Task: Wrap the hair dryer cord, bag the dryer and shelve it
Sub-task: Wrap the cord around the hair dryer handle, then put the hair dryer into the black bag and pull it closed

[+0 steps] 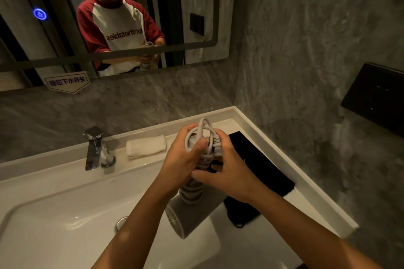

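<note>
I hold a grey hair dryer above the sink, its barrel pointing down toward me and its handle up between my hands. Its pale cord is looped in several coils around the handle top. My left hand grips the handle with the thumb pressed on the coils. From the right, my right hand closes around the cord's end and the handle. A black cloth bag lies flat on the counter under my right wrist.
A white sink basin with a metal drain lies below. A chrome faucet stands at the back left, a folded white towel beside it. A mirror hangs above. A dark wall panel is on the right.
</note>
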